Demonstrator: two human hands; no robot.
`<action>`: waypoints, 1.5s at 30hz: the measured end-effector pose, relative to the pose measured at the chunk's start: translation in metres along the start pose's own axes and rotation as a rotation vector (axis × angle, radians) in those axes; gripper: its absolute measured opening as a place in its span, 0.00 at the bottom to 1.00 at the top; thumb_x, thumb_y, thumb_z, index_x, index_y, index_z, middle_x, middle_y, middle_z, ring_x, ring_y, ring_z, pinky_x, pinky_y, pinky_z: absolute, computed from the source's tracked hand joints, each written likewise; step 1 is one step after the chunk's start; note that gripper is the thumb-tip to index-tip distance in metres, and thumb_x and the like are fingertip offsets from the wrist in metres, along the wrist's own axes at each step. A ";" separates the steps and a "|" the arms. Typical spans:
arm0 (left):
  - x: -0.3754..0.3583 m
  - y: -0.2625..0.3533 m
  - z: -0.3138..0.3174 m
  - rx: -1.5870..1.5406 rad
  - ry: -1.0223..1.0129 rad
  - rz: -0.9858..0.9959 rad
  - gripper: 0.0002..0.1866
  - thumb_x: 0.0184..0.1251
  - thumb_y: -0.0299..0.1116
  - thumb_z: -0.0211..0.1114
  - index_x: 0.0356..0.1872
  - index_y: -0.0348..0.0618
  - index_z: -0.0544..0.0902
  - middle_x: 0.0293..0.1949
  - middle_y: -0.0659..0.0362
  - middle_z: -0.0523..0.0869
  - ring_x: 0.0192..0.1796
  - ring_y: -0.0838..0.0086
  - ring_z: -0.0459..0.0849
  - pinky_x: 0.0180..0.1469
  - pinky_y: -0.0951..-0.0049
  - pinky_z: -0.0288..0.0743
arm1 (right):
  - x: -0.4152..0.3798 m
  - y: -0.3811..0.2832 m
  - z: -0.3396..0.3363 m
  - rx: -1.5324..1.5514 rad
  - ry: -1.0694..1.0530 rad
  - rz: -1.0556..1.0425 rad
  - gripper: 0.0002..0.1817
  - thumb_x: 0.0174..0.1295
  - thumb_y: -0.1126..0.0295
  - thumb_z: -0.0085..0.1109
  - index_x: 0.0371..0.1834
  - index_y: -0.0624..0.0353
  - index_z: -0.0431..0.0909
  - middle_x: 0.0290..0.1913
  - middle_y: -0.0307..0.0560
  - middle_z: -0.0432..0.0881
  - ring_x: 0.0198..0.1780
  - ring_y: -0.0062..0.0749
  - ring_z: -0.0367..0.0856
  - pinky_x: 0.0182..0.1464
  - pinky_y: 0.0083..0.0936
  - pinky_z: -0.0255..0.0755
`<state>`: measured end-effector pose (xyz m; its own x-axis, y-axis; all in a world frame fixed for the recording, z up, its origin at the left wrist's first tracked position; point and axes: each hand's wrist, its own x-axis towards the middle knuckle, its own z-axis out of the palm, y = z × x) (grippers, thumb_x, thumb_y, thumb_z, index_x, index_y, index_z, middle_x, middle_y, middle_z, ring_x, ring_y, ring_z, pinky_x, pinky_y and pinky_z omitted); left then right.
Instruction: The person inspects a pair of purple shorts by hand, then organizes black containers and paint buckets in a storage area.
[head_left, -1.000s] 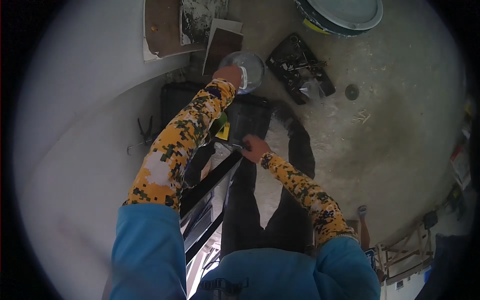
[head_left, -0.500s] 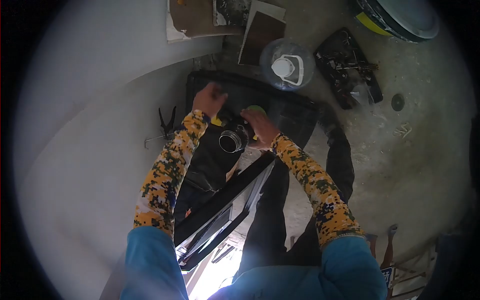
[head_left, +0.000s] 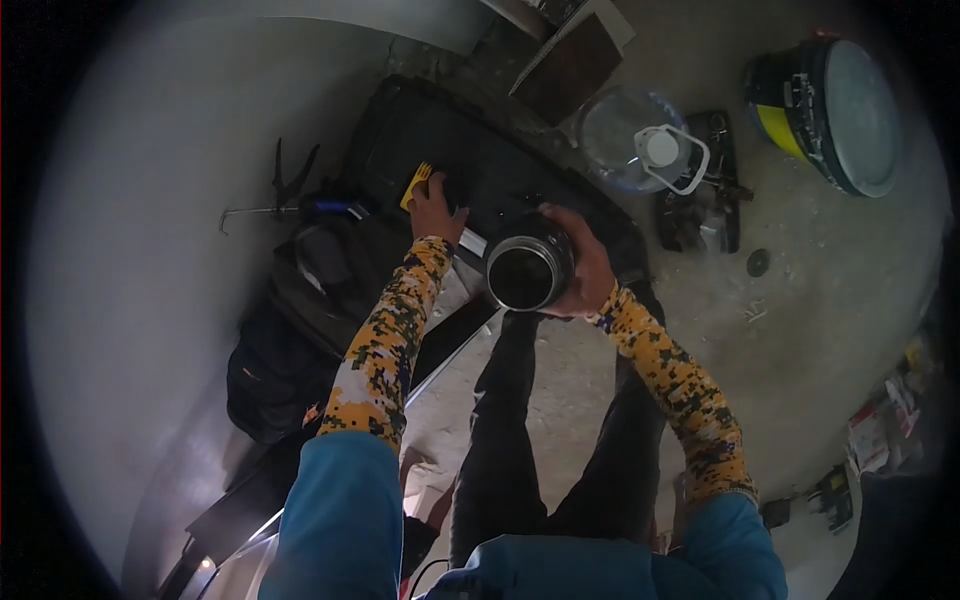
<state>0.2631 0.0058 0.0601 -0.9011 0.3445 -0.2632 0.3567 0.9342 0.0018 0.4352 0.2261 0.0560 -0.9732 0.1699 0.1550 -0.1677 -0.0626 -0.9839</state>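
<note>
The left hand [head_left: 434, 212] had come away from the clear jug [head_left: 616, 142]. The dark case [head_left: 400, 135] lay far, left of the jug; nearer, the right hand [head_left: 588, 268] gripped the black flask [head_left: 528, 268]; left fingers met a yellow piece [head_left: 416, 182], their hold unclear.

The wearer has on a plain blue short-sleeved shirt [head_left: 560, 572] and dark, near-black trousers [head_left: 500, 430]. Close-fitting arm sleeves, the left arm sleeve [head_left: 392, 328] and the right arm sleeve [head_left: 682, 392], carry a blocky digital camouflage in orange-yellow, pale grey, dark green and blackish patches. Each runs from beneath the shirt's blue cuff to the wrist, leaving the left hand [head_left: 433, 212] and right hand [head_left: 594, 264] bare.
</note>
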 end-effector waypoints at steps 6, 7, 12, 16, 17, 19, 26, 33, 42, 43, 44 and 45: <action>0.051 -0.055 0.129 -0.168 -0.125 -0.128 0.42 0.47 0.39 0.74 0.64 0.43 0.62 0.55 0.41 0.75 0.56 0.45 0.74 0.59 0.52 0.68 | 0.011 0.013 0.002 -0.124 0.116 0.019 0.60 0.28 0.50 0.83 0.68 0.60 0.60 0.65 0.60 0.67 0.65 0.53 0.70 0.66 0.41 0.65; 0.055 -0.055 0.146 -0.160 -0.133 -0.180 0.43 0.46 0.40 0.74 0.63 0.41 0.62 0.54 0.41 0.76 0.56 0.45 0.75 0.59 0.53 0.69 | 0.016 0.014 0.003 -0.179 0.131 0.017 0.59 0.30 0.48 0.82 0.67 0.60 0.61 0.64 0.60 0.68 0.65 0.53 0.69 0.65 0.40 0.65; -0.036 -0.043 0.080 -0.672 -0.264 -0.333 0.43 0.43 0.40 0.74 0.61 0.37 0.62 0.53 0.39 0.77 0.56 0.46 0.77 0.58 0.58 0.72 | 0.050 -0.076 -0.039 -0.236 0.179 -0.155 0.39 0.49 0.63 0.73 0.63 0.63 0.65 0.60 0.62 0.72 0.61 0.52 0.74 0.61 0.39 0.69; -0.073 -0.048 0.125 -0.716 -0.228 -0.101 0.41 0.43 0.41 0.74 0.58 0.37 0.63 0.46 0.40 0.80 0.50 0.47 0.81 0.54 0.56 0.73 | 0.086 -0.106 -0.047 -0.338 0.191 -0.335 0.33 0.53 0.67 0.68 0.60 0.66 0.66 0.56 0.64 0.74 0.55 0.56 0.77 0.58 0.44 0.71; -0.079 -0.053 0.141 -0.703 -0.295 -0.169 0.41 0.44 0.42 0.74 0.58 0.37 0.63 0.45 0.40 0.81 0.50 0.47 0.81 0.54 0.57 0.73 | 0.092 -0.107 -0.046 -0.334 0.191 -0.425 0.32 0.53 0.66 0.68 0.60 0.67 0.67 0.55 0.64 0.75 0.54 0.56 0.77 0.57 0.45 0.72; -0.089 -0.064 0.151 -0.762 -0.358 -0.290 0.41 0.45 0.44 0.74 0.58 0.37 0.63 0.44 0.40 0.82 0.49 0.48 0.82 0.53 0.57 0.73 | 0.106 -0.117 -0.040 -0.350 0.220 -0.567 0.32 0.53 0.64 0.68 0.59 0.68 0.68 0.53 0.64 0.76 0.53 0.56 0.78 0.56 0.48 0.72; -0.089 -0.114 0.202 -0.764 -0.306 -0.355 0.38 0.46 0.47 0.74 0.55 0.37 0.68 0.48 0.41 0.80 0.50 0.52 0.80 0.53 0.59 0.73 | 0.135 -0.180 -0.019 -0.555 0.326 -0.963 0.25 0.56 0.66 0.65 0.54 0.67 0.70 0.47 0.61 0.79 0.47 0.52 0.82 0.51 0.46 0.76; -0.085 -0.140 0.250 -0.892 -0.150 -0.434 0.38 0.45 0.47 0.75 0.52 0.35 0.68 0.45 0.40 0.80 0.47 0.53 0.81 0.50 0.58 0.74 | 0.138 -0.203 -0.002 -0.558 0.352 -1.137 0.19 0.59 0.70 0.61 0.51 0.66 0.71 0.45 0.60 0.79 0.45 0.49 0.82 0.48 0.43 0.79; -0.059 -0.133 0.253 -0.893 -0.172 -0.447 0.38 0.44 0.46 0.75 0.52 0.34 0.68 0.45 0.40 0.80 0.46 0.52 0.81 0.49 0.58 0.74 | 0.130 -0.223 0.012 -0.620 0.365 -1.096 0.20 0.62 0.66 0.58 0.55 0.50 0.64 0.52 0.48 0.72 0.53 0.43 0.78 0.59 0.47 0.74; -0.057 -0.132 0.254 -0.889 -0.173 -0.444 0.37 0.44 0.46 0.75 0.52 0.34 0.68 0.44 0.40 0.79 0.46 0.52 0.81 0.49 0.57 0.74 | 0.132 -0.224 0.013 -0.613 0.397 -1.120 0.19 0.63 0.66 0.57 0.55 0.50 0.64 0.51 0.48 0.72 0.53 0.43 0.78 0.58 0.47 0.75; -0.055 -0.131 0.256 -0.884 -0.174 -0.439 0.37 0.44 0.45 0.75 0.52 0.33 0.68 0.44 0.40 0.79 0.46 0.52 0.81 0.49 0.57 0.74 | 0.133 -0.224 0.015 -0.620 0.397 -1.128 0.19 0.63 0.66 0.57 0.55 0.50 0.64 0.51 0.48 0.72 0.53 0.43 0.78 0.58 0.47 0.75; -0.053 -0.131 0.258 -0.879 -0.175 -0.434 0.37 0.44 0.45 0.75 0.51 0.33 0.68 0.44 0.40 0.79 0.46 0.52 0.81 0.49 0.57 0.74 | 0.135 -0.225 0.017 -0.590 0.425 -1.157 0.18 0.63 0.65 0.56 0.55 0.50 0.64 0.51 0.48 0.72 0.52 0.43 0.78 0.57 0.47 0.75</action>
<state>0.3277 -0.1582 -0.1755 -0.8361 0.0046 -0.5486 -0.3682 0.7365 0.5674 0.3389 0.2464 0.2997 -0.1828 0.1312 0.9744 -0.6498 0.7276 -0.2199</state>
